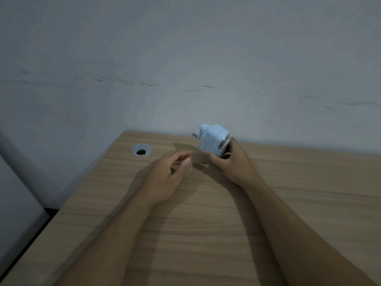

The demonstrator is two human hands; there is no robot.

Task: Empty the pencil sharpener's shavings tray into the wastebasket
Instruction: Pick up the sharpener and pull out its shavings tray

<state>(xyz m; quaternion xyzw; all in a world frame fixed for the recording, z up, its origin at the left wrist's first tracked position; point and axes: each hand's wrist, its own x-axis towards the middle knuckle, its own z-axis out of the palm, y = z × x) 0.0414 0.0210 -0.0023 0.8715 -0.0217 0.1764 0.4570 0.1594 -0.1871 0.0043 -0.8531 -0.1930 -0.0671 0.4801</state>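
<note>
My right hand (231, 164) grips a light blue pencil sharpener (213, 139) and holds it tilted just above the wooden desk (206, 223), near its back edge. A grey crank stub sticks out on the sharpener's left side. My left hand (167, 176) is just left of the sharpener, with thumb and fingertips pinched on a faint, see-through shavings tray (199, 159) that lies between the hand and the sharpener's base. What is inside the tray cannot be made out. No wastebasket is in view.
A round metal cable hole (141, 150) sits in the desk at the back left. A pale wall (185, 69) rises right behind the desk. The desk's left edge drops to a dark gap beside a white panel (16, 203).
</note>
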